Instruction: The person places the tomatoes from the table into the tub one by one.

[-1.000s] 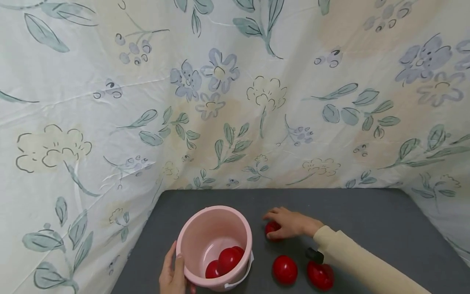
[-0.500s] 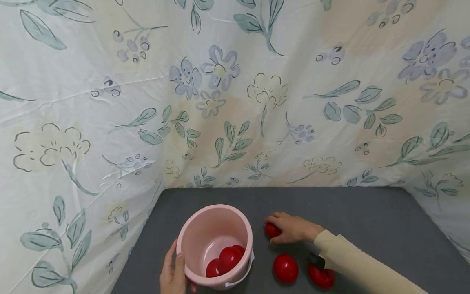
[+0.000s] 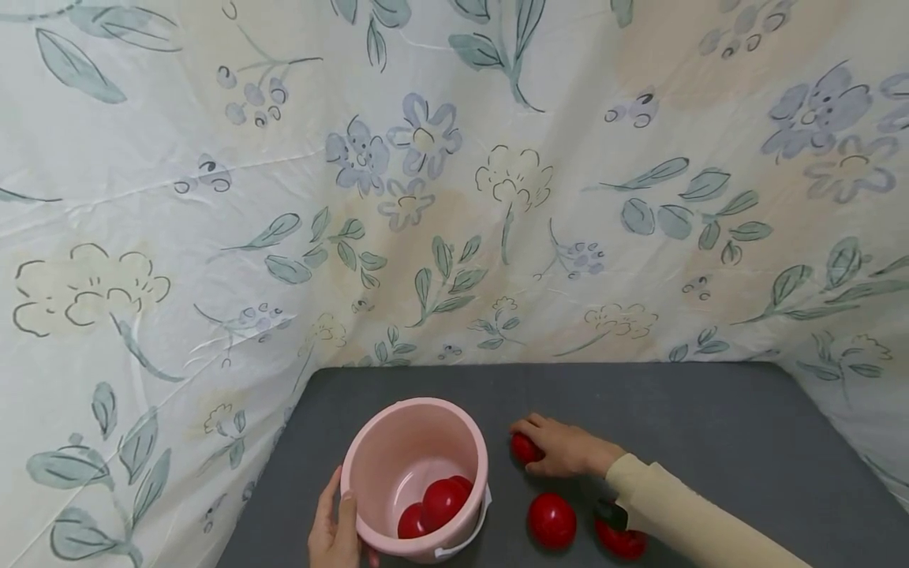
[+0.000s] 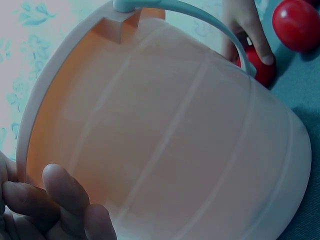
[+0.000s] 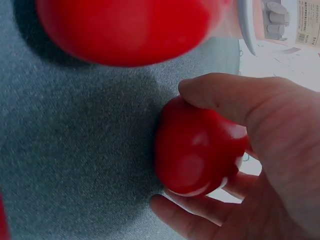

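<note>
I start with the floral cloth (image 3: 440, 181) behind and beside the dark grey table (image 3: 710, 426), then the pink bucket (image 3: 415, 473) standing upright near the table's left edge, mouth up, its long axis vertical, white handle (image 4: 200, 15) folded down along the rim. My left hand (image 3: 334, 532) holds its near wall, fingers curled against the plastic. Two red balls (image 3: 435, 509) lie in its bottom. Just right of the bucket, my right hand (image 3: 564, 448) grasps a small red ball (image 3: 524, 448) resting on the table, thumb over it and fingers curled beneath in the wrist view. Two more loose balls (image 3: 551, 521) sit nearer to me. The ball is round, so it points nowhere. To do this well, I judge I should close firmly around its middle, since the glossy surface looks slippery, and keep the bucket steady.
</note>
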Motion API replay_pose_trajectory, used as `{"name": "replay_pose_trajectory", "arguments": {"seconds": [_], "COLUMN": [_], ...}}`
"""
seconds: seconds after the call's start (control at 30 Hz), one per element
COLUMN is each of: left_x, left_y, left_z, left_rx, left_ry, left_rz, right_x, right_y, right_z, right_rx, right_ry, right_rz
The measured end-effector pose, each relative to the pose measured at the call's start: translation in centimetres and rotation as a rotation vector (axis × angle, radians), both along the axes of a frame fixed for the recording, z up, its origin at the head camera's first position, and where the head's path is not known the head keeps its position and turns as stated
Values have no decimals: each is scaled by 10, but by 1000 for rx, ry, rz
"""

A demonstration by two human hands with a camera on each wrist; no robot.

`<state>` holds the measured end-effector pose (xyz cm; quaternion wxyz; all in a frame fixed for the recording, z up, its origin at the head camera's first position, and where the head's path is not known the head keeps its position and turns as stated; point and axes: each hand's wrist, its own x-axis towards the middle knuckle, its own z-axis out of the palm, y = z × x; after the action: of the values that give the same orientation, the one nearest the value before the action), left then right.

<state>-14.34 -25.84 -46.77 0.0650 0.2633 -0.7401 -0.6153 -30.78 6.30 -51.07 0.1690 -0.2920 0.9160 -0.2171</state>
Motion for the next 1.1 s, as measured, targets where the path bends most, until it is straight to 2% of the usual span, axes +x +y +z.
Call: {"name": "replay_pose_trajectory", "arguments": {"seconds": [0.13,0.27,0.5,0.87,1.1], "left_x": [0,0,0,-2,-3], "left_y": [1,3,2,6,10], "left_z": [0,0,-1,0,0], "left_rx": [-2,9,10,24,31], "left_ry": [15,23,29,6,-7], "left_rz": [-2,0,18,53,72], "right_x": [-1,-2,-4,-6,-7], "right_y": [0,1,2,13,21], "right_z": [-2,4,29,71,89], "right_rx": [-12,-11,6,-46,-38], "right_ry": [11,30,63,112,153], "right_rz": [0,-4,-14,-76,-99]}}
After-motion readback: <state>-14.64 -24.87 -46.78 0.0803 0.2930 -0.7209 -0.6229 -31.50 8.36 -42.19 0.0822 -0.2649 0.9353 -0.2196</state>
